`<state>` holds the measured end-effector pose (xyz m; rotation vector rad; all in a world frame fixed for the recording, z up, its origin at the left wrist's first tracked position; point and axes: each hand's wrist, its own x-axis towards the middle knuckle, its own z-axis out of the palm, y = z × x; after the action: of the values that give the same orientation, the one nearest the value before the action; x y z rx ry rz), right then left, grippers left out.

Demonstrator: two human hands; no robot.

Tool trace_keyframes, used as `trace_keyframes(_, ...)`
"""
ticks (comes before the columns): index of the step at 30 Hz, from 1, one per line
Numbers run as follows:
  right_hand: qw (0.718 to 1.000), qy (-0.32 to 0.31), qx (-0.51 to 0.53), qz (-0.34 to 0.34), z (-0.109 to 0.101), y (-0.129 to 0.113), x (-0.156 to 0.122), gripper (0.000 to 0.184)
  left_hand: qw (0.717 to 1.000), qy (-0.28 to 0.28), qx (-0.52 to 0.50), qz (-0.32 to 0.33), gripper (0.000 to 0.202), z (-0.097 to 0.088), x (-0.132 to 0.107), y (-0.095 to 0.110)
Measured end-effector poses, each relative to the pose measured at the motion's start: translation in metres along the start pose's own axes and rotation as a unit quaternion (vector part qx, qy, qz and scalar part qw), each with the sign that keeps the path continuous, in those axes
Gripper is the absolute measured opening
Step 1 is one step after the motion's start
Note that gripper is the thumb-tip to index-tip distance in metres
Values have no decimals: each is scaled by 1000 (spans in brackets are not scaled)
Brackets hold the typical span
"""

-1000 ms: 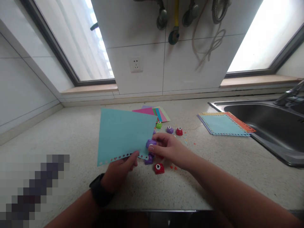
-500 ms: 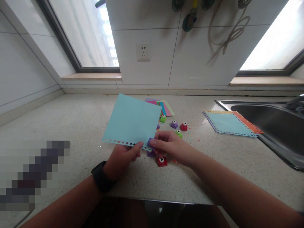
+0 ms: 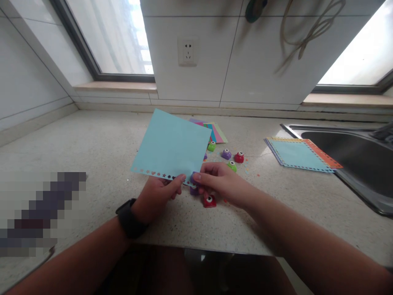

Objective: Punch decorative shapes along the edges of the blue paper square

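A light blue sheet of paper [image 3: 175, 143] is held tilted above the counter, with a row of small punched shapes along its near edge. My left hand [image 3: 161, 190], below a black watch, pinches that edge between thumb and fingers. At the sheet's near right corner, my right hand [image 3: 219, 182] grips a purple craft punch [image 3: 194, 178], partly covered by the thumb. Just beneath lies another purple punch [image 3: 193, 191], and a red punch [image 3: 210, 200] sits in front of the right fingers. Beyond the hand stand a green punch [image 3: 232, 166], a purple one and a red one.
Coloured paper sheets [image 3: 219, 135] lie behind the held sheet. A stack of punched-edge paper [image 3: 297, 153] rests beside the steel sink [image 3: 344, 143] on the right. Small paper scraps dot the counter [image 3: 101, 147]. A wall socket [image 3: 188, 51] is above.
The whole scene has shifted slightly upward in view as the camera tilted down. Both hands keep their hold on the sheet and the purple craft punch, which stays at the same corner.
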<state>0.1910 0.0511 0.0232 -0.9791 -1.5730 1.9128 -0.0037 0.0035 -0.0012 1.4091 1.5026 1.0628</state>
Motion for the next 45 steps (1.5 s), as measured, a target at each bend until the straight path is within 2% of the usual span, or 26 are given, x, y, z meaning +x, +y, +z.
trace_keyframes(27,1000,1,-21,-8,0,-1,1,45,1000,2,-2,-4,38,-1,0,-1)
trace_keyframes(45,999,-8,-41,-13,-1,-1,1,38,1000,-10,5,-7,38,-3,0,1)
